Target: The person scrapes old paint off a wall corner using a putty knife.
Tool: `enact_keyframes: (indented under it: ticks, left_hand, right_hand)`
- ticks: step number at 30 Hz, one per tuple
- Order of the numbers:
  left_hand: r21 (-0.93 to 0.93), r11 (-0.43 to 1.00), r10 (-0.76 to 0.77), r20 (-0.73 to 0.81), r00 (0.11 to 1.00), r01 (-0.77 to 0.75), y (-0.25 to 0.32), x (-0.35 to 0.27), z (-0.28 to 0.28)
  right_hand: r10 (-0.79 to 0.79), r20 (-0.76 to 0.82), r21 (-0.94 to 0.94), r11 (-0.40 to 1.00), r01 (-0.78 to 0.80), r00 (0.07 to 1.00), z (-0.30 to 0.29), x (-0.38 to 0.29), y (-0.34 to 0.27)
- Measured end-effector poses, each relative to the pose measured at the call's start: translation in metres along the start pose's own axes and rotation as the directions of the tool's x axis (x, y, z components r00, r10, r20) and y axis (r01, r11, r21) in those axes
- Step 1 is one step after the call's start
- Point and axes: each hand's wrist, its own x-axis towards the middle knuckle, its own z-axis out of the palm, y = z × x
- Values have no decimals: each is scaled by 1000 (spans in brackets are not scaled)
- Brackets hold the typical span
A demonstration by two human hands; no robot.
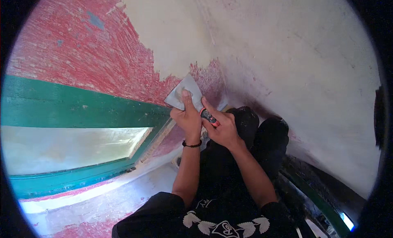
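Note:
A wide putty knife [196, 88] with a pale flat blade and a red-and-black handle is between my hands, in front of the wall. My right hand [225, 126] grips its handle, the index finger stretched along the blade's edge. Against the face of the blade rests the thumb of my left hand [191, 119], beside a beige smear; the other fingers are curled under and partly hidden. Behind the blade is a wall of rough red paint [122, 63], covered higher up by a cream patch of filler [172, 32] with a jagged lower edge.
At left runs a green wooden frame [76, 99] around a bright pane [76, 149]. A whitish wall [307, 63] meets the red one at a corner. My dark-clad knees [271, 133] are close to that wall. Another green bar [319, 201] slants at lower right.

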Motion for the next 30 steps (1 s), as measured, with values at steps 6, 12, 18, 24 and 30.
enact_keyframes:
  ticks: [6,12,18,24,30]
  left_hand:
    - [8,1000,-23,-21,1000,23,0,-4,-3]
    - [58,998,-34,-18,999,35,1,-2,-3]
    - [39,998,-58,-3,998,58,-2,3,-6]
    - [16,999,39,-13,999,-39,-6,3,-6]
    - [58,998,25,-23,999,-24,1,-1,-8]
  right_hand:
    - [-32,-9,4,999,32,999,2,0,-2]
    - [-69,-21,6,998,69,997,2,-1,-1]
    - [80,59,-6,997,-79,995,1,1,-3]
    - [-25,7,29,999,25,1000,5,-2,0]
    - [16,31,3,1000,-16,999,4,-5,-1]
